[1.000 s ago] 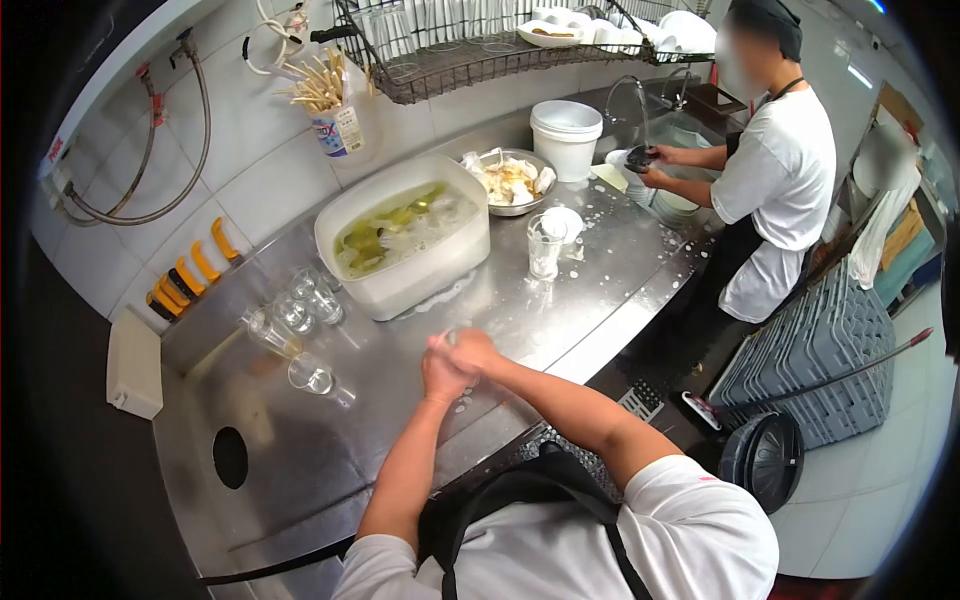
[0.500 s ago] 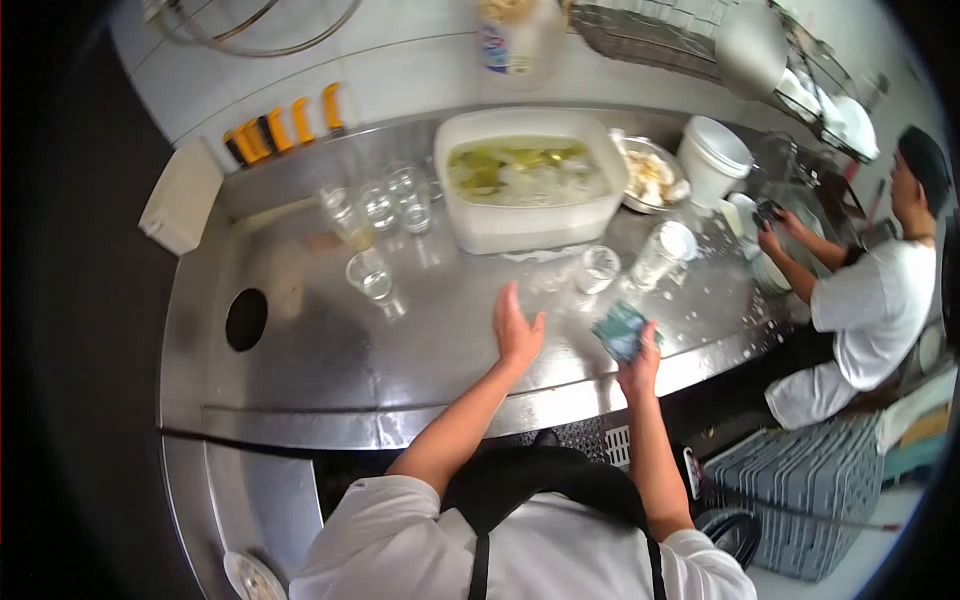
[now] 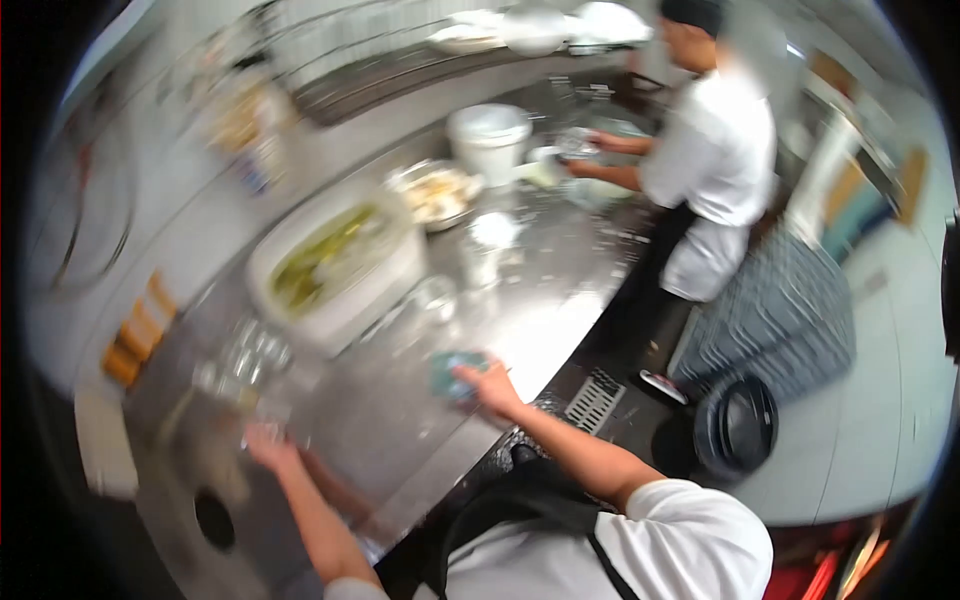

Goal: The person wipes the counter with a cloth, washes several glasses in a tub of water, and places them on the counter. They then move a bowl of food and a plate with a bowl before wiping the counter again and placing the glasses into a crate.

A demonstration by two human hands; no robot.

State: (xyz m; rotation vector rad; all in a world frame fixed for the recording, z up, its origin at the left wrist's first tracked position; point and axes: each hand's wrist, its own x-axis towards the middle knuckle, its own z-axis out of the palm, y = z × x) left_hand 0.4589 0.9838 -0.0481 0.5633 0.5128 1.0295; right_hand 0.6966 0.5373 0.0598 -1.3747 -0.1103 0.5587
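My right hand [image 3: 490, 385] is closed on a blue-green cleaning cloth or scouring pad [image 3: 452, 376], held over the steel counter near its front edge. On the left, my left hand [image 3: 270, 447] reaches out to a clear glass [image 3: 272, 412]. Its fingers are smeared by motion, so whether they grip the glass cannot be told. Just behind it stand several more clear drinking glasses [image 3: 245, 352]. Another glass [image 3: 436, 298] stands beyond my right hand, and a taller clear container [image 3: 484, 250] with a whitish top is behind that one.
A white tub [image 3: 345, 325] of greenish liquid stands at the wall, beside a metal bowl [image 3: 437, 195] of food scraps and a white bucket [image 3: 490, 140]. A co-worker [image 3: 710, 150] handles something at the sink. The counter [image 3: 370, 420] has a round hole [image 3: 214, 520]. Grey crates [image 3: 770, 320] stand right.
My view has swung to the right and tilted. My left hand has moved left to the glass; my right hand still holds the blue-green cloth or pad.
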